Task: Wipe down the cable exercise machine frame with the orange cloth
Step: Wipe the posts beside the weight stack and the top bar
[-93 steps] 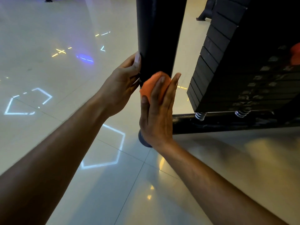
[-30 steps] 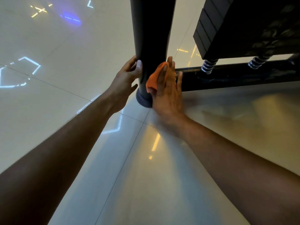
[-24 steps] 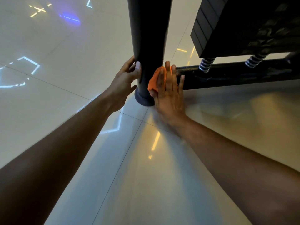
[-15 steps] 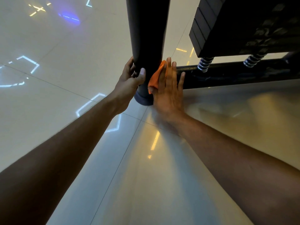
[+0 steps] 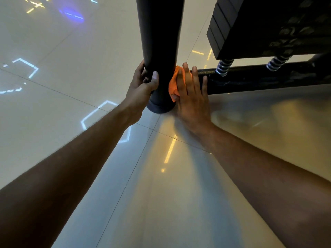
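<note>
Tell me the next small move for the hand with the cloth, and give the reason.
Probably slide the right hand down, pressing the orange cloth to the post's foot. The cloth sits just above that foot, flat fingers holding it against the black post, while the left hand grips the other side.

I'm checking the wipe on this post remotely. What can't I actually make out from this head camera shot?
- Orange cloth: mostly covered by the right hand; its contact with the black post is hidden.
- Post's far side: hidden by the post itself; the left hand wraps round it, fingertips out of sight.
- Post top: cut off by the upper edge.
- Weight stack: too dark for markings, cut off top and right.
- Dirt on the frame: not discernible.
</note>
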Available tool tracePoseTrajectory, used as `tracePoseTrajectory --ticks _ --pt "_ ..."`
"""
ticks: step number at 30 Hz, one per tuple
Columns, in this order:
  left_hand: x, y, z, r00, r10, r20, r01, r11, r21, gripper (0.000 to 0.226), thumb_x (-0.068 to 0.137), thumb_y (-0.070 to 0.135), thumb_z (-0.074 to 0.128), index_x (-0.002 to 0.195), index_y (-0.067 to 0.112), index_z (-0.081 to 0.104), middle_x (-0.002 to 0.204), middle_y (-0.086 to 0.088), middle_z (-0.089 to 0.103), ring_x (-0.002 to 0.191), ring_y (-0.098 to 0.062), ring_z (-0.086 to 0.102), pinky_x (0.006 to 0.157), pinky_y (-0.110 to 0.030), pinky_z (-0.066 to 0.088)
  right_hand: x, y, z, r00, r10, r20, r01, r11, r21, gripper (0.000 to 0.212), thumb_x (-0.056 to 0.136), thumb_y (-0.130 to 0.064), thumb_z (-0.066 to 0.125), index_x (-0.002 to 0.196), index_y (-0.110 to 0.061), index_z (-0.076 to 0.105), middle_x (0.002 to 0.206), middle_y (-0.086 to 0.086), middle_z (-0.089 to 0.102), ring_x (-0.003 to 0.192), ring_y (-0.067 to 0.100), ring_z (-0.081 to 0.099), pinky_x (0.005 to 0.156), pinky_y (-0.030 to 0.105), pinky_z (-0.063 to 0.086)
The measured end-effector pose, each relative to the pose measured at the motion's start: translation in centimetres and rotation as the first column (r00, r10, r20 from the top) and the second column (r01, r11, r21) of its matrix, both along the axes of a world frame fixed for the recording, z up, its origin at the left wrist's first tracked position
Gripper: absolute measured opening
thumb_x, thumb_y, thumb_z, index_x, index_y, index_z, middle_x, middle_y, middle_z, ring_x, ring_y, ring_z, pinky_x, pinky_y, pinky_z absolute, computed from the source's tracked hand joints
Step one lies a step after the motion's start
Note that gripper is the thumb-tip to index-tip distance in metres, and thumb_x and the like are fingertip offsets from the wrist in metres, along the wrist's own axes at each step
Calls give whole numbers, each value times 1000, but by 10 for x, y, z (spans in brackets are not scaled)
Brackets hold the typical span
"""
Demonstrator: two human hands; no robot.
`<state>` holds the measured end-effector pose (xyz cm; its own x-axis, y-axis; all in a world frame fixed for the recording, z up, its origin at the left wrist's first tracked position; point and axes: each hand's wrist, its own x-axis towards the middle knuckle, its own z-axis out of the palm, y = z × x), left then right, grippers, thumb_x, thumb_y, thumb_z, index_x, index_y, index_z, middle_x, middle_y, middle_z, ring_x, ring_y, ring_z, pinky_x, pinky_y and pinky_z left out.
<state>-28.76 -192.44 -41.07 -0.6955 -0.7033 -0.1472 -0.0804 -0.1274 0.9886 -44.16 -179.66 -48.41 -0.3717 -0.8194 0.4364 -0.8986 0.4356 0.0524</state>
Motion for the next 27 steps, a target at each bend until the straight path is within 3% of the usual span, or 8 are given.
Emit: tracePoseTrajectory --ticks 3,7,10,14,17,20,23,27 --pt "0 0 1 1000 -1 -4 1 1000 15 60 110 23 60 163 36 35 156 18 54 145 -5 50 118 -35 46 -12 16 9 1000 -5 15 5 1000 16 75 113 -39 45 175 -20 7 183 9 5 168 37 5 133 60 14" --pt "0 4 3 1000 -8 -13 9 999 49 59 111 17 56 163 35 34 154 16 55 142 -9 53 97 -24 57 -21 35 17 989 -148 -16 148 989 7 68 117 -46 31 174 -17 9 182 12 7 167 38 12 131 57 24" --pt "-1 6 3 1000 7 -17 -6 999 54 59 112 17 55 164 35 33 155 13 54 141 -9 53 102 -27 55 -15 30 24 977 -204 57 206 978 -21 68 116 -44 33 173 -12 15 181 17 9 166 40 13 131 57 24" --pt "-5 9 2 999 46 -14 -46 998 44 57 112 23 56 162 38 35 151 19 57 139 -3 54 105 -30 51 9 7 23 993 -42 112 38 999 32 72 113 -46 28 173 -9 12 181 17 4 168 41 0 134 60 5" --pt "-4 6 0 999 47 -13 -46 998 46 57 111 23 57 162 38 35 151 19 57 140 -4 54 109 -32 51 -3 10 18 998 19 58 -19 1000 8 68 114 -40 35 173 -9 20 180 17 15 167 39 10 134 60 7" --pt "0 3 0 1000 1 -10 -1 999 44 60 112 21 56 164 37 32 155 17 54 143 -9 51 101 -28 53 -27 29 15 999 -30 -12 30 1000 -8 64 116 -40 34 173 -12 21 179 16 20 167 37 15 134 60 10" --pt "-2 5 -1 1000 18 -12 -17 999 42 59 112 21 55 164 38 32 153 19 55 141 -6 52 104 -29 52 -9 19 17 983 -128 135 137 989 -59 62 115 -42 24 173 -20 21 181 13 15 168 38 8 134 61 6" --pt "-8 10 -4 998 66 -22 -65 997 30 57 112 25 55 163 39 32 149 20 58 137 0 56 118 -36 48 25 -7 16 966 -22 258 45 995 -84 60 116 -41 30 173 -22 23 181 7 14 168 38 1 133 61 2"
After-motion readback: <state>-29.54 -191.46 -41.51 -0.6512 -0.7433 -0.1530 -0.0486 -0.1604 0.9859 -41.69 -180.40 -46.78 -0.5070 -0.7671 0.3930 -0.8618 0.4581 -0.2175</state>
